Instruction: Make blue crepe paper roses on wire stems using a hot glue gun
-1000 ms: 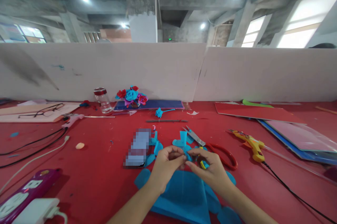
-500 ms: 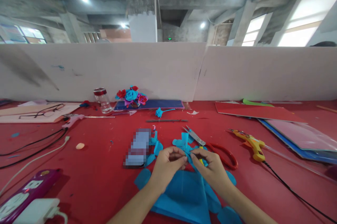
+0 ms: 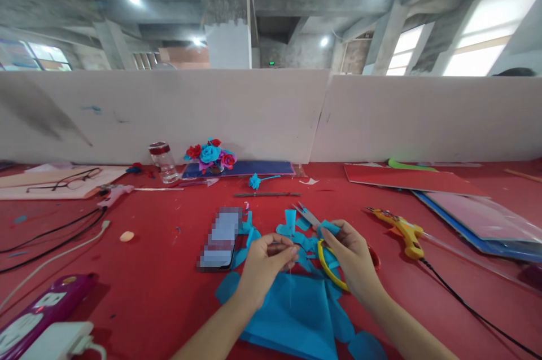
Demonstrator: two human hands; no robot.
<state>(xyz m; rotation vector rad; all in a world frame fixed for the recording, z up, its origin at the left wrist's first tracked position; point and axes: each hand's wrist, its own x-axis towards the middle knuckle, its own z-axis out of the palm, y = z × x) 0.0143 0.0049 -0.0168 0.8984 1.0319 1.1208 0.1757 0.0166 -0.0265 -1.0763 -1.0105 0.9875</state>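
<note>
My right hand (image 3: pixel 351 258) pinches a small blue paper petal (image 3: pixel 328 228) between thumb and fingers, above the scissors (image 3: pixel 307 215) with red and yellow handles. My left hand (image 3: pixel 267 264) is closed in a pinch; what its fingertips hold is too small to make out. A fine clear strand seems to hang below them. Under both hands lies a folded blue sheet (image 3: pixel 292 312), with loose blue petals (image 3: pixel 367 346) scattered around it. More cut blue pieces (image 3: pixel 290 222) lie just beyond the left fingertips.
A phone (image 3: pixel 221 238) lies left of the hands. To the right is a yellow glue gun (image 3: pixel 400 230) with its cord, near stacked coloured sheets (image 3: pixel 474 216). A paper flower bunch (image 3: pixel 210 156), a glass jar (image 3: pixel 164 163) and a purple power strip (image 3: pixel 44 306) are also on the red table.
My right hand has moved right and slightly up, away from my left hand, and now holds a blue petal. The yellow scissor handle has come into view. My left hand has stayed nearly in place.
</note>
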